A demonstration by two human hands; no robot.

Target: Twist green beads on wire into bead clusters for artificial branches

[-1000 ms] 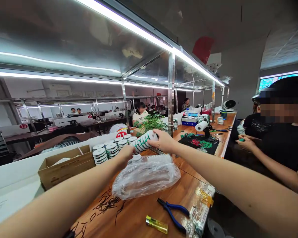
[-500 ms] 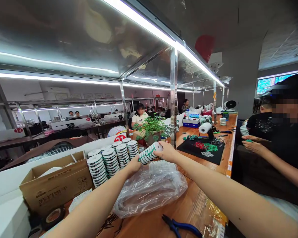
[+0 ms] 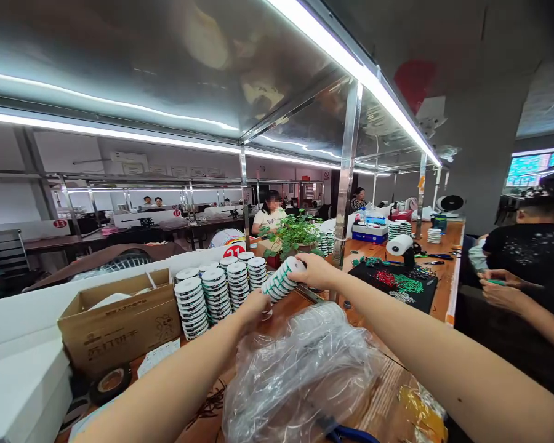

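A short tilted row of white spools [image 3: 281, 283], with green marks along it, is held up between my two hands. My left hand [image 3: 257, 306] is closed around the lower left end. At the upper right end, my right hand [image 3: 317, 272] grips the last spool. Left of my hands stand several upright stacks of similar white spools [image 3: 215, 292]. Below them, a crumpled clear plastic bag [image 3: 300, 369] lies on the wooden table, with more round pieces showing through its far end.
A cardboard box [image 3: 120, 326] and a black tape roll [image 3: 111, 383] are at left. Blue-handled pliers [image 3: 353, 434] lie partly under the bag. Beyond are a potted plant [image 3: 295, 234], a metal post [image 3: 348, 166] and a black mat [image 3: 425, 286] with beads. A co-worker's hands [image 3: 503, 289] are at right.
The view has swung left, so the scene shifts right. The plastic bag has spread nearer to me and now covers part of the pliers. Both hands keep hold of the spools.
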